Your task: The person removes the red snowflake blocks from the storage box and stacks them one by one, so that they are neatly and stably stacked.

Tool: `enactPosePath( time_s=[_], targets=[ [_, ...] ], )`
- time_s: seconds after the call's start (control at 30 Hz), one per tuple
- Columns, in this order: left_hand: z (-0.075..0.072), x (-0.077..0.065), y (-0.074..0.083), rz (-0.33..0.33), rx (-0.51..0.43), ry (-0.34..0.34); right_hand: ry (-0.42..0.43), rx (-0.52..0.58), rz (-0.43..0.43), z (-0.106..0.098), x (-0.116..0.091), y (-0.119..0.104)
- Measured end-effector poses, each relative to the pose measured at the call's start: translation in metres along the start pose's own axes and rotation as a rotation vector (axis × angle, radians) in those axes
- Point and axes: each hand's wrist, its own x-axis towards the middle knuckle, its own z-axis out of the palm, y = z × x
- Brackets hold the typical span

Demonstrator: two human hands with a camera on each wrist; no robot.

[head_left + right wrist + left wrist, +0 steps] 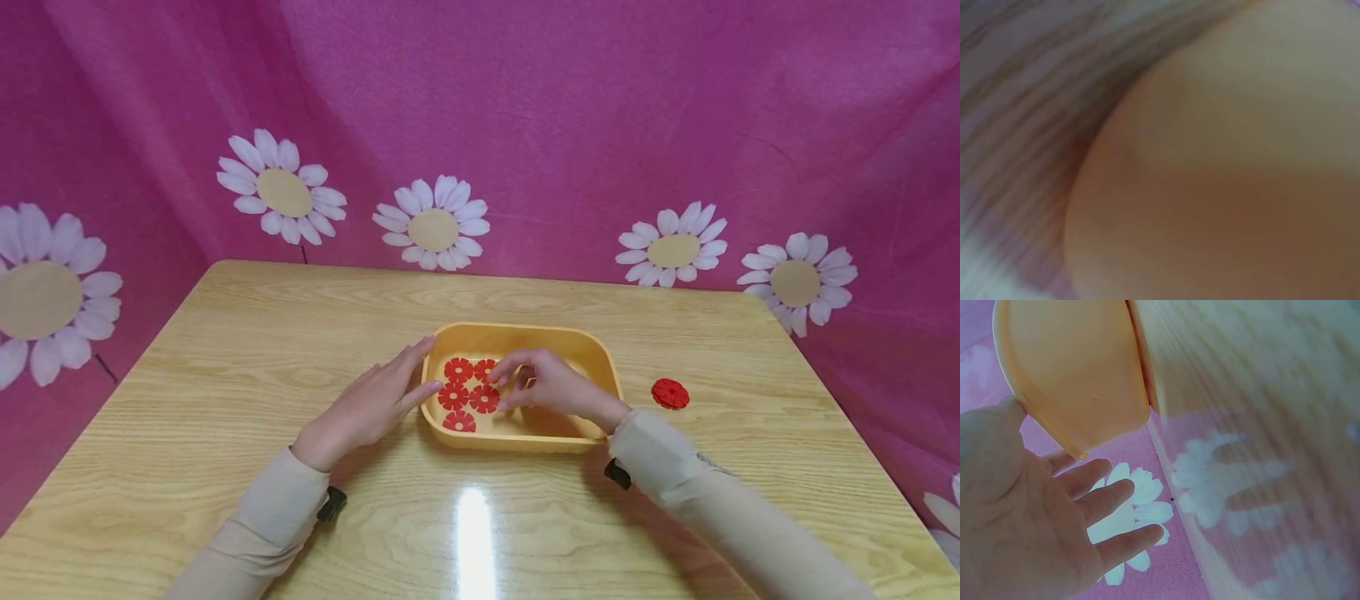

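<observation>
Tray (517, 444): five red discs (453, 396) inside
Left hand (371, 404): fingers apart, touching tray
Right hand (551, 383): thumb and fingertips apart, near discs

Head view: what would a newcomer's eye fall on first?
Probably the white daisies on the magenta cloth behind the table. Next, the yellow tub on the table, red discs inside at its left end and the right hand near them. A red pile lies right of the tub.
</observation>
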Motion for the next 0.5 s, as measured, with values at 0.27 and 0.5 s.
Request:
enactPosePath(
  time_s=[0.27, 0.5],
  targets=[
    [0.000, 0.000, 0.000, 0.003, 0.001, 0.001, 0.016, -0.135, 0.043, 0.012, 0.009, 0.002],
    [0.000, 0.000, 0.001, -0.001, 0.002, 0.003, 0.007, -0.193, 0.032, 0.016, 0.011, 0.008]
  ],
)
